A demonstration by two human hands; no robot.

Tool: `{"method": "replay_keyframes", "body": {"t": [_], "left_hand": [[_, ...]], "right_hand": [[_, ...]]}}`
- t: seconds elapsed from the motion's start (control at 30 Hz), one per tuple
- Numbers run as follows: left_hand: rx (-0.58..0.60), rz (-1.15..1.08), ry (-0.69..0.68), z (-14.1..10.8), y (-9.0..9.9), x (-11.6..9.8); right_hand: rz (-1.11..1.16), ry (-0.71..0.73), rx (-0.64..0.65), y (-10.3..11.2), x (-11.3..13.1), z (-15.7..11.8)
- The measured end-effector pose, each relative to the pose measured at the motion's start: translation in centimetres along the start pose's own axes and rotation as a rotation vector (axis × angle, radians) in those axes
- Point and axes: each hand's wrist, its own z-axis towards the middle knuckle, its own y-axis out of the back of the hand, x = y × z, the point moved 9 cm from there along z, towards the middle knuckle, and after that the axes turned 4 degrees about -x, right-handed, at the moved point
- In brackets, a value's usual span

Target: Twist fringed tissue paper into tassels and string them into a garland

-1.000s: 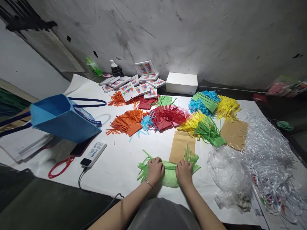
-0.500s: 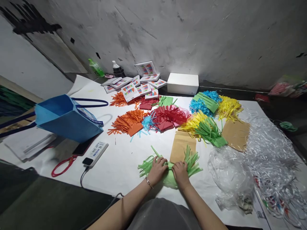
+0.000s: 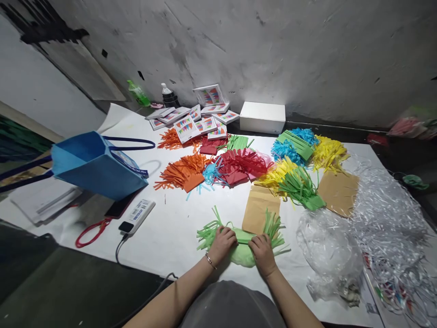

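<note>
A light green fringed tissue paper [image 3: 243, 258] lies spread before me at the near side of the table, its cut strips fanning out left and right. Across its middle runs a narrow, darker green folded band. My left hand [image 3: 221, 246] has its fingers curled on the left end of that band. On the right end, my right hand [image 3: 262, 253] grips in the same way, fingertips bent down onto the paper. The thumbs are mostly hidden. Just beyond my right hand is a brown paper sheet [image 3: 261, 207], partly overlapped by green strips.
Fringed bundles in orange [image 3: 186, 172], red [image 3: 235, 166], yellow [image 3: 329, 153] and green [image 3: 302, 187] lie farther back. Picture-covered packets [image 3: 186, 129] and a white box [image 3: 262, 117] stand by the wall. Left: a blue bag [image 3: 99, 168] and power bank [image 3: 137, 216]. Right: clear plastic [image 3: 329, 246] and shredded strips [image 3: 385, 214].
My hands have moved apart along the green band, the right one shifting rightward. More of the folded middle now shows between them.
</note>
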Motion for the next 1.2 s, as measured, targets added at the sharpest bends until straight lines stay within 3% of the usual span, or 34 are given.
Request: {"method": "replay_keyframes", "body": {"t": [0.13, 0.33, 0.4, 0.63, 0.77, 0.93, 1.07, 1.2], "left_hand": [[0.024, -0.004, 0.026, 0.1, 0.2, -0.3], [0.032, 0.114, 0.231, 1.2, 0.9, -0.3], [0.036, 0.122, 0.232, 1.5, 0.9, -0.5], [0.096, 0.092, -0.084, 1.6, -0.3, -3.0], [0.096, 0.085, -0.055, 2.4, -0.7, -2.4], [0.060, 0.066, -0.043, 2.0, 0.3, -2.2], [0.068, -0.061, -0.167, -0.4, -0.2, -3.6], [0.017, -0.131, -0.057, -1.4, -0.7, -1.9]], "right_hand": [[-0.020, -0.079, 0.003, 0.8, -0.6, 0.1], [-0.105, -0.273, -0.016, 1.2, -0.6, 1.8], [-0.126, -0.303, -0.020, 1.4, -0.6, 2.0], [-0.085, -0.130, 0.016, 0.4, 1.0, 1.7], [-0.060, -0.065, 0.006, -0.4, 1.6, 1.7], [-0.009, -0.062, -0.070, -0.4, 1.9, 2.7], [0.016, -0.237, -0.242, 2.5, 0.0, 3.4], [-0.040, -0.515, -0.508, 9.1, -6.5, 1.7]]}}
